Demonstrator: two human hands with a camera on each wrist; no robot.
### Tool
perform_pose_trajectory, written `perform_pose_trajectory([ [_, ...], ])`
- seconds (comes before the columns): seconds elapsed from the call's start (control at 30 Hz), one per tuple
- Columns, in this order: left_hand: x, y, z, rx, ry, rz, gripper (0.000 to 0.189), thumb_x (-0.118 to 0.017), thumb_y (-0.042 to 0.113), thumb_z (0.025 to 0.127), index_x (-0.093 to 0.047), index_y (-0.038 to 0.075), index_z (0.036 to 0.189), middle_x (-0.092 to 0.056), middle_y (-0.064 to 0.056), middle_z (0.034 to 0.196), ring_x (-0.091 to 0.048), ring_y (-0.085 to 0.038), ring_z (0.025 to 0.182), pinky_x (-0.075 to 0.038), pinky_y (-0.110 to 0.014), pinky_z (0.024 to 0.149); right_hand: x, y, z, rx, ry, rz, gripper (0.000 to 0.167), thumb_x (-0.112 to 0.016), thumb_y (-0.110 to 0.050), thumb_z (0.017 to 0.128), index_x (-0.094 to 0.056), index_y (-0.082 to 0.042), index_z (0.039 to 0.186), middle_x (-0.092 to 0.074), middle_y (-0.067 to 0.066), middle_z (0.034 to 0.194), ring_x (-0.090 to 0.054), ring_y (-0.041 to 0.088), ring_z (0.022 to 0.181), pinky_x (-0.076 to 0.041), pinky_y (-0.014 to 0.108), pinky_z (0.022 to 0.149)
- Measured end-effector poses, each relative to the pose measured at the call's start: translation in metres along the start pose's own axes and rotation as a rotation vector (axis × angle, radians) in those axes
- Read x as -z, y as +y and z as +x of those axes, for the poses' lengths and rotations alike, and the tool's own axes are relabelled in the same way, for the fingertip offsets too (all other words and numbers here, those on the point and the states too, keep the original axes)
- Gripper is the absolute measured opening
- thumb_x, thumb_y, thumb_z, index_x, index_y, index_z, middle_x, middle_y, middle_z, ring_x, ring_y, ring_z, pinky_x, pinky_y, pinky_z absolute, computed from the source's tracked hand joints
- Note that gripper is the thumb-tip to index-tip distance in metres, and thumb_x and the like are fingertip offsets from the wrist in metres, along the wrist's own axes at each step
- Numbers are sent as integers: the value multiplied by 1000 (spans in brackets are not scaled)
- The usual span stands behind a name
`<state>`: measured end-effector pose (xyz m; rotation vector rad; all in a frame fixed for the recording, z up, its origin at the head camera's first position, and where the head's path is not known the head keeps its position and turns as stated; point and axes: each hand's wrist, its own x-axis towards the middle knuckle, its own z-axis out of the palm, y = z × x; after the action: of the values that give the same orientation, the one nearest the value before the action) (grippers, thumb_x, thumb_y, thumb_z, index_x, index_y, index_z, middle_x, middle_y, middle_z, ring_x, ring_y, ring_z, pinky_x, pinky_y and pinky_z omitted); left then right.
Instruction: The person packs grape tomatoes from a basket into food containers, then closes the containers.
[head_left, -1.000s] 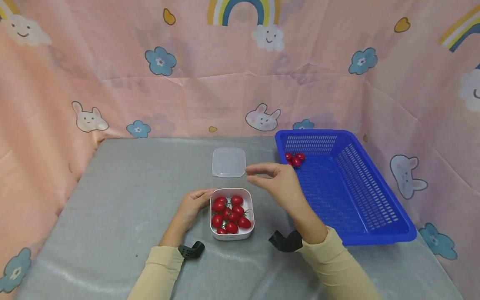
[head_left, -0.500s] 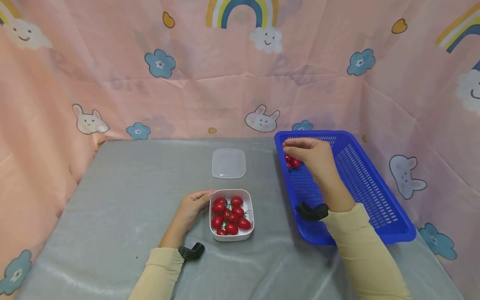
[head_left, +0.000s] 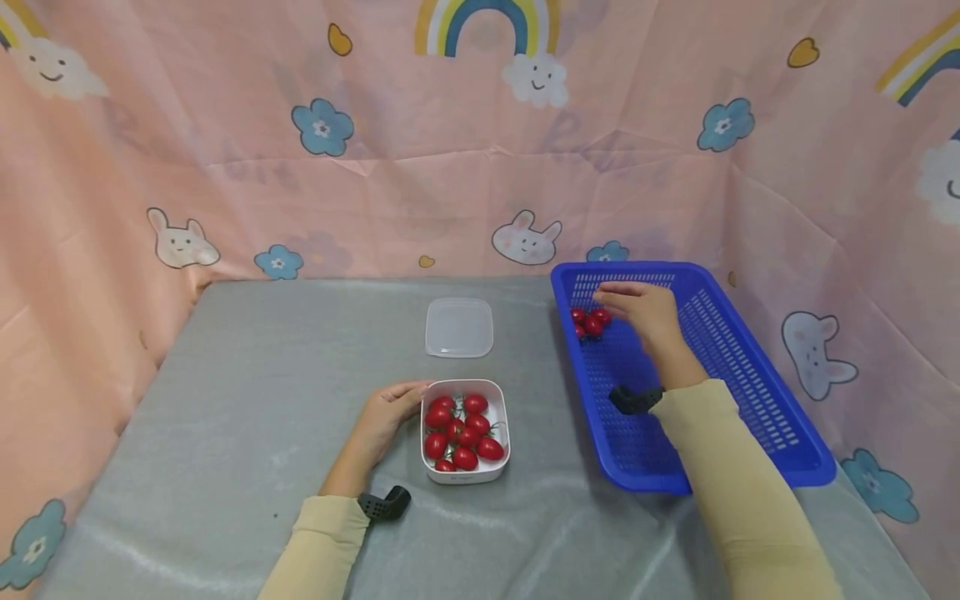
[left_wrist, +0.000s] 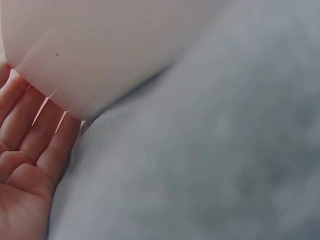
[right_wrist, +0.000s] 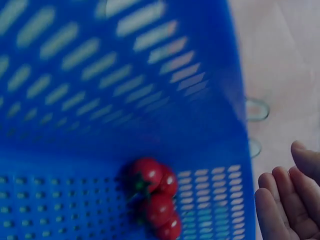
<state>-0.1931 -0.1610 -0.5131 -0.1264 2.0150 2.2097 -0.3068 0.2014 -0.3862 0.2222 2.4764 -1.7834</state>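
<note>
I see L sleeve & R sleeve on head cam: both pale yellow, long, plain fabric, w/ wide cuffs & soft creases. L wrist mount is blk, bent shape, small holes on its face. R wrist mount also blk, similar curve; can't make out surface detail. L hand, R hand bare.
</note>
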Motion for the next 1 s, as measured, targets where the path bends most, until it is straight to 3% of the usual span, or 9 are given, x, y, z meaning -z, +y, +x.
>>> perform_pose_trajectory([
  [0.13, 0, 0, 0, 4, 5, 2, 37, -61, 14, 97, -63, -12, 122, -74, -6, 116, -68, -1, 98, -53, -19, 91, 5, 11, 11, -70, -13, -49, 61, -69, -37, 93, -54, -1, 140, -59, 12, 141, -62, 22, 125, -29, 47, 120],
  [0.2, 0, 0, 0, 3, 9, 3, 36, -61, 14, 97, -64, -12, 122, -74, -6, 116, -68, -1, 98, -53, -20, 90, 6, 18, 16, -101, -22, -64, 61, -67, -37, 94, -53, -2, 142, -50, 17, 149, -54, 29, 133, -23, 53, 122],
  [0.5, -2, 2, -1, -1, 21, -1, 34, -60, 13, 97, -64, -12, 120, -75, 3, 107, -68, 0, 95, -53, -19, 89, -1, 41, 27, -87, -1, -104, 51, -66, -25, 96, -56, 4, 136, -54, 23, 143, -54, 33, 133, -37, 42, 115],
  [0.67, -1, 3, -1, 12, 19, 0, 34, -60, 13, 97, -64, -11, 121, -75, -3, 112, -68, -1, 96, -53, -20, 90, -6, 47, 30, -90, 25, -134, 49, -70, -22, 93, -59, 6, 132, -58, 23, 139, -60, 26, 125, -46, 35, 108],
  [0.83, 0, 2, 0, 10, 8, 22, 36, -61, 16, 97, -64, -10, 123, -73, -8, 118, -68, -1, 97, -53, -22, 93, -6, 52, 31, -99, 8, -139, 50, -70, -21, 93, -58, 8, 133, -55, 24, 141, -55, 31, 131, -44, 38, 110],
  [1.0, -1, 3, -1, 10, 11, -5, 36, -60, 13, 97, -63, -11, 123, -74, -5, 115, -69, -1, 96, -53, -21, 92, -6, 56, 32, -91, 0, -189, 49, -70, -22, 93, -60, 7, 131, -56, 25, 140, -53, 36, 131, -41, 43, 114],
])
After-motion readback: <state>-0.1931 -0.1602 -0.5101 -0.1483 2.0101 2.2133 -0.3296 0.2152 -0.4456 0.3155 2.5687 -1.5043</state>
